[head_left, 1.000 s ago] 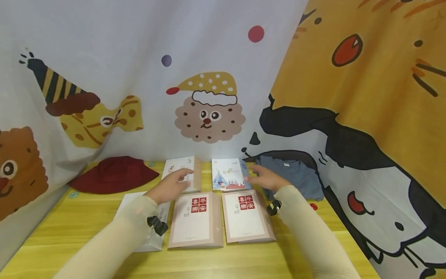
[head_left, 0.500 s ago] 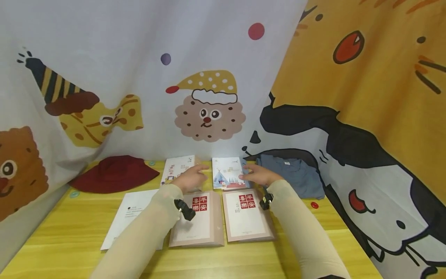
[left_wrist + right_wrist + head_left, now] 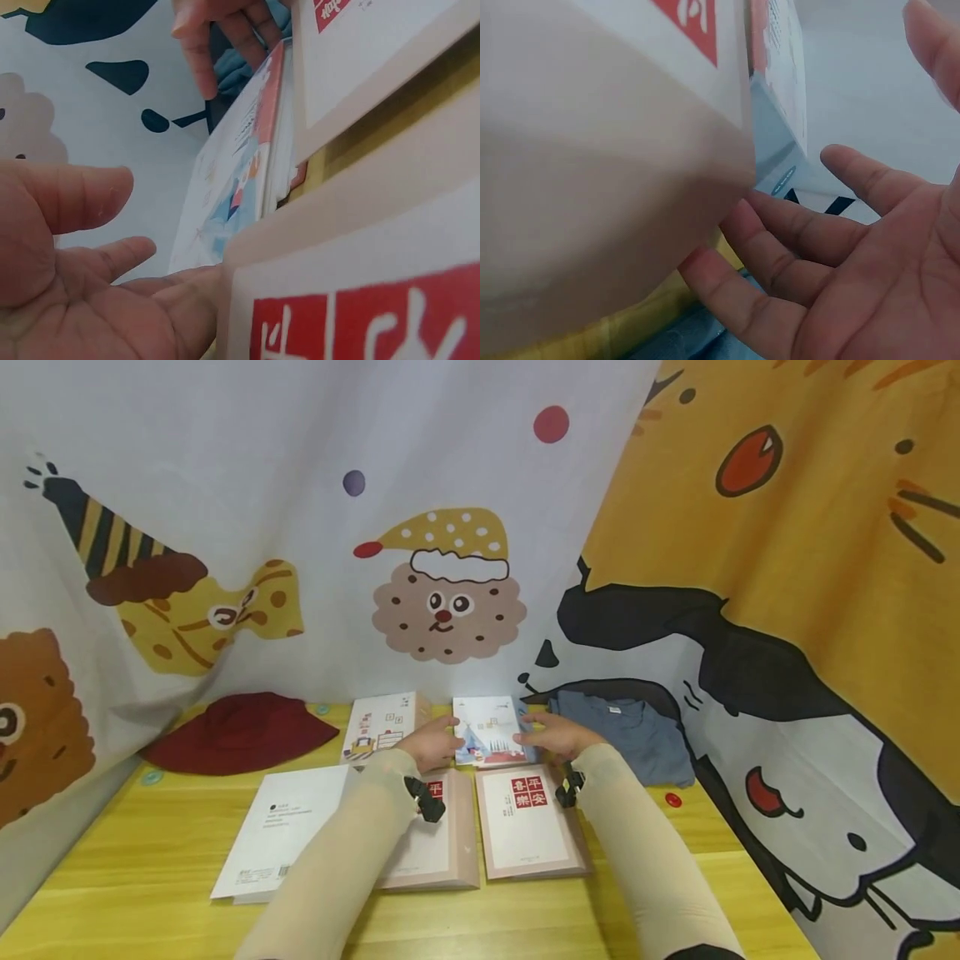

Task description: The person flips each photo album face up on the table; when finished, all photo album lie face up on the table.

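A white book with a blue tent drawing [image 3: 487, 731] lies in the back row, between my two hands. My left hand [image 3: 431, 744] is at its left edge with loosely spread fingers. In the left wrist view the thumb of that left hand [image 3: 97, 277] stands apart from the fingers, palm free. From the other side my right hand [image 3: 560, 737] reaches to the book's right edge and its blue spine. The right wrist view shows the right hand [image 3: 840, 262] with spread fingers, fingertips partly behind the near beige book [image 3: 615, 165].
Two beige books with red squares, a right one [image 3: 528, 827] and a left one [image 3: 462, 843] partly under my sleeve, lie in front. A white book [image 3: 281, 827], another illustrated book [image 3: 382, 722], a dark red hat [image 3: 243, 735] and a folded blue garment [image 3: 633, 735] surround them on the yellow table [image 3: 135, 893].
My left hand has moved right, from the back-left illustrated book to the left edge of the tent book. My right hand has shifted slightly left, to that book's right edge.
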Demonstrator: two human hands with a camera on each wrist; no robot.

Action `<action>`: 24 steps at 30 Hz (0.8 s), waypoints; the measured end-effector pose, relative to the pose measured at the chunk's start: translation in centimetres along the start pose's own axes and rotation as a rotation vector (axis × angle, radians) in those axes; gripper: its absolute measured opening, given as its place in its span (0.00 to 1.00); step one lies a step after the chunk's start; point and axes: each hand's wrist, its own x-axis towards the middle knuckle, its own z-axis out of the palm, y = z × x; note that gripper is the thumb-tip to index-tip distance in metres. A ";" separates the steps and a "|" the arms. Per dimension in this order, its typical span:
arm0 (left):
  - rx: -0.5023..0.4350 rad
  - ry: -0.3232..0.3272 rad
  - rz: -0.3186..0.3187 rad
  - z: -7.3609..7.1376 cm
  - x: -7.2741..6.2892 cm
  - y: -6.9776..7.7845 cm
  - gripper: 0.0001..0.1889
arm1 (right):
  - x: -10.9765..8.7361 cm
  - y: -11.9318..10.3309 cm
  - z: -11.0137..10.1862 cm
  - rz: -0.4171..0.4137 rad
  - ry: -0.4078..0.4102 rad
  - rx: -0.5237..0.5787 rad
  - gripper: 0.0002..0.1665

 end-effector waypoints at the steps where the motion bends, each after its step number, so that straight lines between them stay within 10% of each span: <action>1: -0.012 -0.001 -0.007 0.1 0.1 0.0 0.36 | 0.0 0.0 0.0 -0.001 -0.002 0.002 0.51; 24: -0.327 -0.035 -0.038 1.2 1.7 -0.5 0.42 | -0.1 -0.6 0.6 -0.003 -0.010 0.039 0.56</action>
